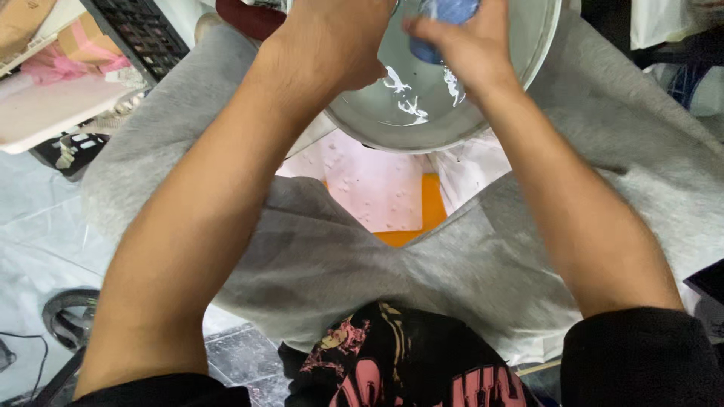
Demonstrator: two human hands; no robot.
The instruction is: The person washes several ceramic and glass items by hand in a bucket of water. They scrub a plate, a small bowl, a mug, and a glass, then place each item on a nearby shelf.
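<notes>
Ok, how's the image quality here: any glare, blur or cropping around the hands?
Head view: even, soft light with no hard shadows; faint sheen on the white bowl; left hand and right hand reasonably sharp but cut off by the top edge, as is the blue object; wide-angle stretching enlarges the forearms.

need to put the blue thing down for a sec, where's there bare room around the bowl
Little room. The white bowl sits between the grey-clad knees, with both the left hand and the right hand, which grips the blue object, inside it. The barest patch is the pale sheet below the bowl, between the thighs. Far left, a white board borders clutter.
</notes>
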